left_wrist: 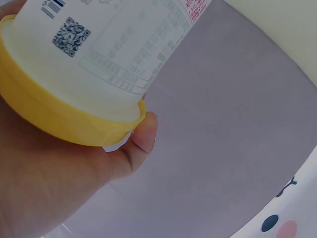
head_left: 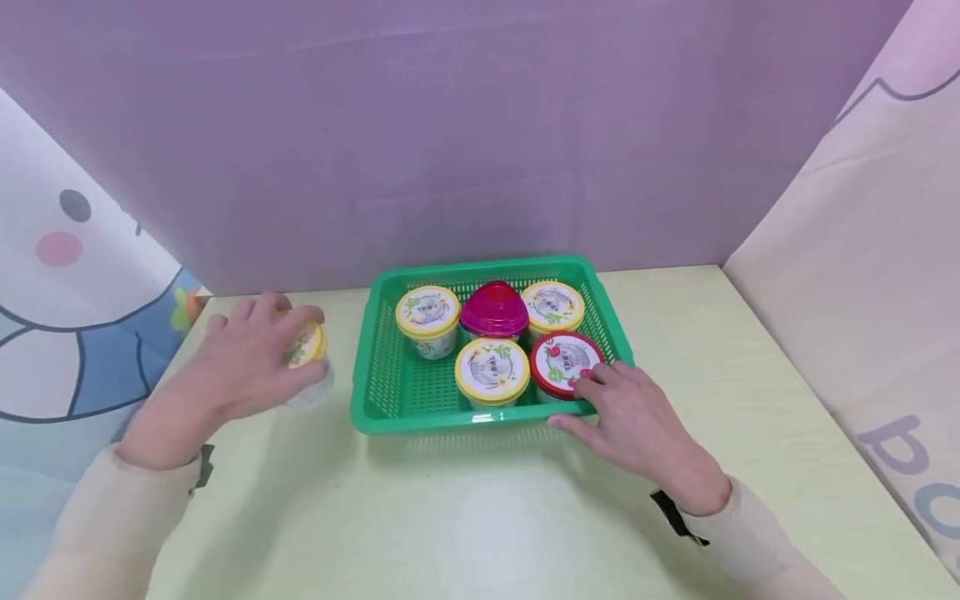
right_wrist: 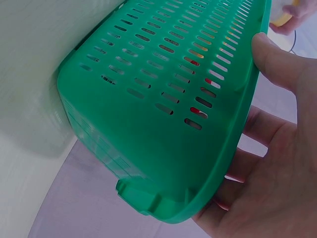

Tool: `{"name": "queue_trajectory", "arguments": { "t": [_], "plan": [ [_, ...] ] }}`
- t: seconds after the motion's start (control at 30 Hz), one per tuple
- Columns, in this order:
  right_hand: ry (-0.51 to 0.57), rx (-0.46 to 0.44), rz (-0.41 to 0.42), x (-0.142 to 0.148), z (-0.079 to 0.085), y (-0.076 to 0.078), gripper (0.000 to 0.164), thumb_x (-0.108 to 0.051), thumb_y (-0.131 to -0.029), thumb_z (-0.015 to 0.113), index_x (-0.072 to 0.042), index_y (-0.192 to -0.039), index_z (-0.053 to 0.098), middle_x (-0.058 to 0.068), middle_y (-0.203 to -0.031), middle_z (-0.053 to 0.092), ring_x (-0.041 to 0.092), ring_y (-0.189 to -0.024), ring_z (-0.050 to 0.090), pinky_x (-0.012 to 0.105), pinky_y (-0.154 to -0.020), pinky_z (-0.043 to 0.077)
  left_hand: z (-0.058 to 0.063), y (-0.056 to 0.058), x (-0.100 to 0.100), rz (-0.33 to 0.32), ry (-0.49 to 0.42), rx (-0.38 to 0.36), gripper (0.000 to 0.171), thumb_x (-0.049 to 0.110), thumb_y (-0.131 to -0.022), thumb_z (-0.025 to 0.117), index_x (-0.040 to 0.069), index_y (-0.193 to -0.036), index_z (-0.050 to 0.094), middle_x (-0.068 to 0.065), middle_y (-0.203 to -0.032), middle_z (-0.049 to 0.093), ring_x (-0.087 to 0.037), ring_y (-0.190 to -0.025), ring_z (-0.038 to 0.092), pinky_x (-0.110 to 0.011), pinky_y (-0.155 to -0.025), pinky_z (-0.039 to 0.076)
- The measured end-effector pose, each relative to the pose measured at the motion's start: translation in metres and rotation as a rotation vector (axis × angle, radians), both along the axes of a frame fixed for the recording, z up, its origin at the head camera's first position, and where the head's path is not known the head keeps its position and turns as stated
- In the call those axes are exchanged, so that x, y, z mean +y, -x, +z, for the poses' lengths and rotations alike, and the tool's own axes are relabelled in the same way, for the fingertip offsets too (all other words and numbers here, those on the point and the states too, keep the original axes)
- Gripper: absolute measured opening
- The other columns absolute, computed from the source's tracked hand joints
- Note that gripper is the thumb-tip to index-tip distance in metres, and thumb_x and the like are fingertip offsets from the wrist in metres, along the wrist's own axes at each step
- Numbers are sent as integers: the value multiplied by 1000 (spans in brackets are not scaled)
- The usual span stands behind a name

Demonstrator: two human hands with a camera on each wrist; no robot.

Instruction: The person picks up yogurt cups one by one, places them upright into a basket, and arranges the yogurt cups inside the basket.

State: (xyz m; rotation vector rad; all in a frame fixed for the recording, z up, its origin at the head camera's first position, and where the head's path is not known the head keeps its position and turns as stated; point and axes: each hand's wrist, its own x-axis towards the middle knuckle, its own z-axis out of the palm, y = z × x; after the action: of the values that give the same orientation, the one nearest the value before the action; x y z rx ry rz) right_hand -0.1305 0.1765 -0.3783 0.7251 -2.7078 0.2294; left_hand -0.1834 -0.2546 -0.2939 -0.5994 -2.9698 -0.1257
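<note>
My left hand (head_left: 251, 354) grips a yellow-lidded paper cup (head_left: 306, 343) by its lid, left of the green basket (head_left: 362, 367). In the left wrist view the cup's white printed side (left_wrist: 114, 44) shows a QR code. The right hand (head_left: 633, 417) holds the basket's front right rim, thumb outside and fingers reaching over it, as the right wrist view shows. Those fingertips lie at the red-lidded cup (head_left: 564, 362). Also in the basket are yellow-lidded cups (head_left: 492, 370) and a container with a magenta, rounded-triangle lid (head_left: 495, 308).
The basket stands on a pale table (head_left: 480, 517), close to a purple cloth backdrop (head_left: 480, 133). Printed cloth panels flank the table, one at the left (head_left: 67, 333) and one at the right (head_left: 877, 333).
</note>
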Motion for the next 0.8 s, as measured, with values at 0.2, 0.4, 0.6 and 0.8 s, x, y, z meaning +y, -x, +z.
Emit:
{"name": "queue_trajectory", "arguments": {
  "t": [0.2,0.4,0.6,0.8],
  "plan": [
    [-4,1,-2,0,0,0,45,-51,-81,81,-7,-90,72,5,-87,63,22,-78,55,39,-74,48,14,2,4,-10,34,9,49,41,-89,53,19,-132,57,-20,-127,49,-42,-111,46,-63,-79,40],
    [-2,8,3,1,-1,0,46,-52,-81,80,-8,-90,72,5,-85,62,22,-78,55,38,-73,47,26,3,15,-8,2,-18,51,43,-91,53,20,-136,58,-18,-133,48,-40,-115,42,-63,-84,37],
    [-7,12,8,1,-2,0,47,-53,-82,79,-8,-90,72,5,-85,62,22,-77,55,37,-72,47,36,4,23,-19,-6,-13,52,44,-92,52,21,-138,57,-16,-133,47,-40,-116,41,-63,-85,37],
    [-11,17,9,0,-1,0,46,-52,-82,79,-7,-90,72,5,-85,63,22,-77,55,37,-72,47,41,6,33,-27,-26,-19,51,43,-91,53,23,-138,57,-14,-133,47,-37,-117,41,-59,-86,34]
  ]
}}
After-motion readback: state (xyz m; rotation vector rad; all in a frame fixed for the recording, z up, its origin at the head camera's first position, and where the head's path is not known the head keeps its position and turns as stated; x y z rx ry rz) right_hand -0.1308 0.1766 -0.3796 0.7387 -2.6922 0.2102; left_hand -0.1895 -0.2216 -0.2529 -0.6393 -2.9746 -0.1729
